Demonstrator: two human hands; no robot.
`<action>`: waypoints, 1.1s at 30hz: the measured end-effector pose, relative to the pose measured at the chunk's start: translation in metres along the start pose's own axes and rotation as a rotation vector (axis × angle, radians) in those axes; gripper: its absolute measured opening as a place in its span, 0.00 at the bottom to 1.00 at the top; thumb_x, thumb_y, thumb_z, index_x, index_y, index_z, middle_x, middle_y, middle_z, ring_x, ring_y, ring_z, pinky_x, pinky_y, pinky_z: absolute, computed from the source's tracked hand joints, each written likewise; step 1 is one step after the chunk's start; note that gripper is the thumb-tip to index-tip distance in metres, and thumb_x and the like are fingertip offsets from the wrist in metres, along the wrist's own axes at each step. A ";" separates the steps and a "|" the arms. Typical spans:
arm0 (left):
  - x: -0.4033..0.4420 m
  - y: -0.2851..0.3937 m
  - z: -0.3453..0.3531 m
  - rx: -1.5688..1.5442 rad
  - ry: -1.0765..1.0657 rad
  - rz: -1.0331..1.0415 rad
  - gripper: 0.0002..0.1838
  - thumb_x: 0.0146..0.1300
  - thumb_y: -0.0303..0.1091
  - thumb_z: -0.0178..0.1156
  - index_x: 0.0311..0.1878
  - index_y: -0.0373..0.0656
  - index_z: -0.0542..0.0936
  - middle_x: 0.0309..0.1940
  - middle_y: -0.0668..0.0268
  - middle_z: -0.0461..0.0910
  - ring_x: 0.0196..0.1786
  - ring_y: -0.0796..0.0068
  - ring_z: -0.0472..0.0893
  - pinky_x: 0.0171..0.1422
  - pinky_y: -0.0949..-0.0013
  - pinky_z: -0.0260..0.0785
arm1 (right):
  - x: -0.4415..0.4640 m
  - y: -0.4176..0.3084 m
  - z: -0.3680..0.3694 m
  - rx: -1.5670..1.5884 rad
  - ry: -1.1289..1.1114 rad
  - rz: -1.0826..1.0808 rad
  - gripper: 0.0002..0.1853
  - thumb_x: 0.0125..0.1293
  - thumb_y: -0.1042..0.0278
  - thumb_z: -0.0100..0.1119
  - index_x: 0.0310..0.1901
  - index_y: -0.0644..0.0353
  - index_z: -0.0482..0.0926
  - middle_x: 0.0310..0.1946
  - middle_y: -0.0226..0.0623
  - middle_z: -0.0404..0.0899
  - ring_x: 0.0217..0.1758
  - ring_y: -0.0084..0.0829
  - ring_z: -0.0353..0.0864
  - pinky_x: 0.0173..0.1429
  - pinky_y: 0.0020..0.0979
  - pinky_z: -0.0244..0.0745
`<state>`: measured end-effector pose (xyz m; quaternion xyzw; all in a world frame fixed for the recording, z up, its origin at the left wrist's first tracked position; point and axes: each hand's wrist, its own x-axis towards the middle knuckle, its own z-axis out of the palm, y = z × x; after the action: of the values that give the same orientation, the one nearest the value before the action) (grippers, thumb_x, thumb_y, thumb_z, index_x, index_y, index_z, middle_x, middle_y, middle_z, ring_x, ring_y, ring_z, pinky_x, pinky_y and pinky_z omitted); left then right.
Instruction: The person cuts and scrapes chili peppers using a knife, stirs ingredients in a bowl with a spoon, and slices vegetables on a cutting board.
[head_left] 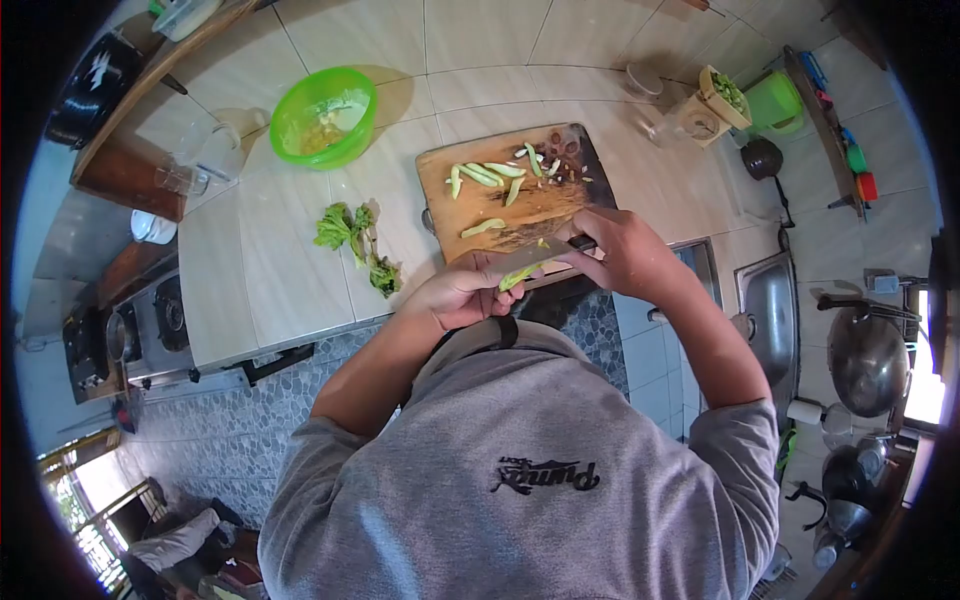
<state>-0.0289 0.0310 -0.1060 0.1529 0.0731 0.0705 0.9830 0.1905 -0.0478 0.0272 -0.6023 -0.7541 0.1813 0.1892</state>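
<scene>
My right hand [625, 252] is closed round the dark handle of a knife [540, 257], whose blade points left. Just beyond the counter's front edge, my left hand [462, 292] pinches a slim light-green vegetable piece [518, 277]. The blade lies against or just above that piece; which of the two I cannot tell. Behind the hands, a wooden cutting board [435, 185] carries several pale green vegetable strips [484, 174]. Small chopped white and reddish bits [560, 165] sit at its far right corner.
A bunch of leafy greens [345, 230] lies left of the board. Farther back stands a green bowl [285, 125] with white powder inside. A sink [768, 320] is at the right, a stove [150, 325] at the left. Glass jugs [215, 150] stand near the wall.
</scene>
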 end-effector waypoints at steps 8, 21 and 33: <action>0.054 -0.056 0.042 -0.093 -0.093 0.045 0.23 0.68 0.37 0.57 0.60 0.31 0.71 0.38 0.65 0.80 0.33 0.83 0.78 0.39 0.77 0.72 | -0.039 0.042 -0.055 -0.031 0.023 -0.217 0.14 0.57 0.67 0.65 0.40 0.62 0.71 0.28 0.48 0.77 0.35 0.52 0.79 0.38 0.46 0.73; 0.126 -0.136 0.153 0.958 0.533 1.065 0.15 0.59 0.20 0.66 0.50 0.31 0.79 0.38 0.59 0.83 0.39 0.79 0.82 0.44 0.75 0.77 | -0.125 0.101 -0.116 0.270 0.210 -0.119 0.15 0.58 0.70 0.68 0.35 0.66 0.70 0.28 0.46 0.83 0.33 0.44 0.84 0.37 0.37 0.76; 0.149 -0.153 0.198 1.322 0.633 1.341 0.11 0.58 0.18 0.65 0.45 0.27 0.81 0.36 0.56 0.84 0.36 0.76 0.83 0.42 0.74 0.78 | -0.186 0.097 -0.120 0.277 0.403 -0.164 0.16 0.68 0.58 0.57 0.37 0.65 0.71 0.26 0.48 0.72 0.31 0.52 0.75 0.36 0.42 0.71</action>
<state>0.1671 -0.1469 0.0145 0.6542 0.2550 0.5945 0.3919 0.3700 -0.2034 0.0691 -0.5313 -0.7155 0.1429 0.4305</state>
